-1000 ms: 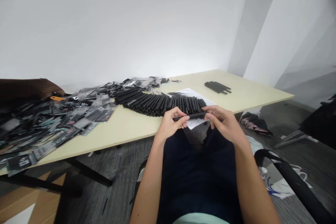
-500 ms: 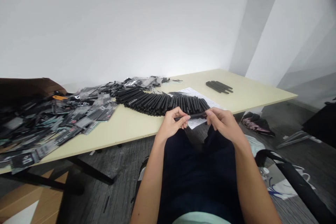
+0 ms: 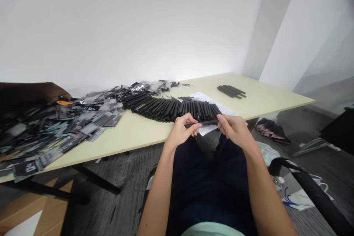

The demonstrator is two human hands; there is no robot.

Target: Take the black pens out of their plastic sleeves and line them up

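Note:
A slim black pen-like stick [image 3: 209, 122] lies level between my two hands, above my lap and just off the table's front edge. My left hand [image 3: 184, 129] pinches its left end between thumb and fingers. At the other end, the thumb and fingertips of my right hand [image 3: 233, 129] close on it. Right behind them, a long fanned row of similar black sticks [image 3: 166, 108] rests on the table, its right part over a white printed sheet [image 3: 225, 108]. Whether the held stick is one piece or two joined parts I cannot make out.
Clear-and-black plastic packets [image 3: 91, 118] are heaped on the left of the pale table [image 3: 138, 136], with an orange tool [image 3: 64, 102] among them. Several black sticks [image 3: 231, 91] lie apart at the back right. A cardboard box [image 3: 52, 210] is on the floor; a black chair armrest [image 3: 309, 188] is at right.
The camera view has shifted very slightly. Both hands keep hold of the stick in nearly the same place.

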